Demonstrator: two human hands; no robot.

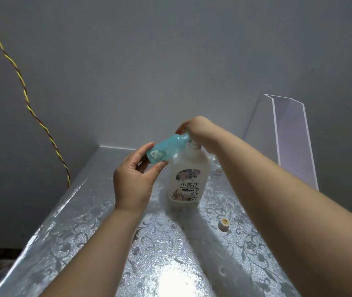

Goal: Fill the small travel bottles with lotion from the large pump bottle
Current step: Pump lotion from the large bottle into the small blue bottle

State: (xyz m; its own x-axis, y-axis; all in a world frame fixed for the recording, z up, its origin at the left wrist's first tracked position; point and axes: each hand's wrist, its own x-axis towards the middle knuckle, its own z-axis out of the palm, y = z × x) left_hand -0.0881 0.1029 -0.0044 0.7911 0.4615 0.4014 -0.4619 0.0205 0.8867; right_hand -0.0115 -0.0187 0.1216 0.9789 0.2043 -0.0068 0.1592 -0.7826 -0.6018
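Grip of the left hand (pixel 135 181) pinches the small translucent teal plastic travel bottle (pixel 166 150) near its base, tilted, neck at the top of the large white plastic pump bottle (pixel 189 168). Probably light, slick, squeezable: hold gently. The right hand (pixel 198 129) clasps that pump head; a small white cap (pixel 223 224) lies right of it.

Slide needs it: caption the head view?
Left hand holds blue travel bottle tilted at white pump bottle; right hand curls over its pump.

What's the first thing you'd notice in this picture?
The bright blue little bottle, tilted in the left hand in the middle, mouth at the pump. The big white pump bottle stands on the shiny table, the right hand on its top. A small cap lies to the right.
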